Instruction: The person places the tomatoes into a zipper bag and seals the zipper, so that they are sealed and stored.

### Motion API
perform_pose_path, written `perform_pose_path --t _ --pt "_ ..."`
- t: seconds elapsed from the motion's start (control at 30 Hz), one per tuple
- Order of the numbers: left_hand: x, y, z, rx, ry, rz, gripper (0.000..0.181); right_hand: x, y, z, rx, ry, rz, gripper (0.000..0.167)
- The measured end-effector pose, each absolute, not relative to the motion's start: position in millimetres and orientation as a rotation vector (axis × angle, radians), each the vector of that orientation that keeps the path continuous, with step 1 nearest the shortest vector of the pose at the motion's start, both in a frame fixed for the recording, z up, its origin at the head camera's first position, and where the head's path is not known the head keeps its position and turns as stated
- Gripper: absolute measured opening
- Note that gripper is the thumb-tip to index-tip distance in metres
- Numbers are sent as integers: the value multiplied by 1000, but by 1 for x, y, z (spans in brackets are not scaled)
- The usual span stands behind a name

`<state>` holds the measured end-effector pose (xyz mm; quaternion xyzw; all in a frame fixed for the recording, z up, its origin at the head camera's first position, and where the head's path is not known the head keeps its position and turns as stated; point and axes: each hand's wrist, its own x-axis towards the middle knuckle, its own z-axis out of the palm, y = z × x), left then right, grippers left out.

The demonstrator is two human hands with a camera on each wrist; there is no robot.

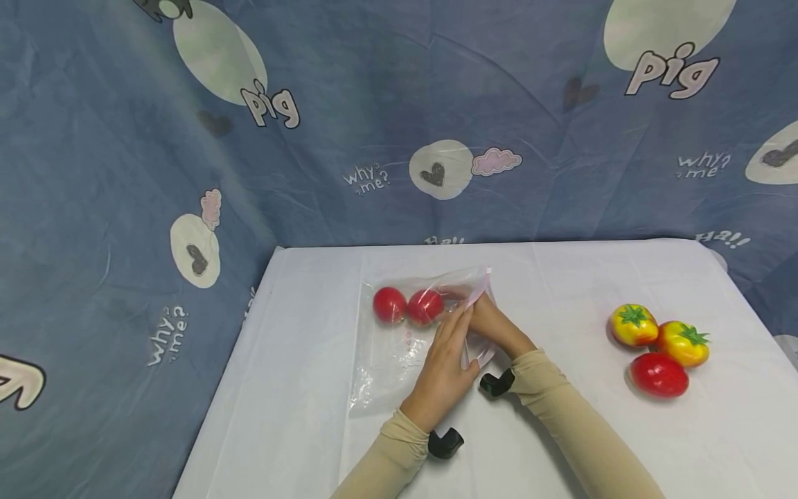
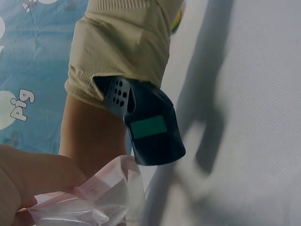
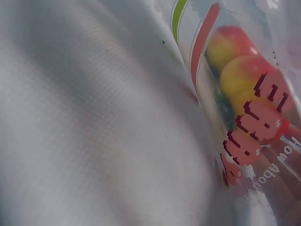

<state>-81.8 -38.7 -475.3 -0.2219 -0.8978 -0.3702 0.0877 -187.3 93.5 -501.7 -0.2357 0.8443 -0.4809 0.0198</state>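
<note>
A clear zip bag [image 1: 389, 374] lies on the white table with two red, round fruits, a left one [image 1: 389, 305] and a right one [image 1: 425, 307], side by side inside. At its right-hand opening, my left hand [image 1: 441, 367] pinches the edge; the left wrist view shows this hand [image 2: 37, 174] on the pinkish rim [image 2: 101, 176]. My right hand [image 1: 492, 324] reaches through the opening, its fingers beside the right fruit and partly hidden. Through printed plastic, the right wrist view shows red-and-yellow fruit [image 3: 237, 75] near the right hand's fingers [image 3: 282, 165]; their grip is unclear.
On the table's right side, two yellow-red fruits with green tops [image 1: 634, 325] [image 1: 684, 344] touch a red oval fruit [image 1: 659, 375]. Black wrist devices [image 1: 445, 443] [image 1: 497, 383] sit at both cuffs. A blue patterned cloth [image 1: 374, 90] hangs behind the white table [image 1: 280, 416].
</note>
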Motion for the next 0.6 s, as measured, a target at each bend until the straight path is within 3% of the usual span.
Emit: perform_pose_path --t 0.6 --pt "-82 -38 -474 -648 -2696 -1064 96 -160 121 -499 -684 2616 -1614 49"
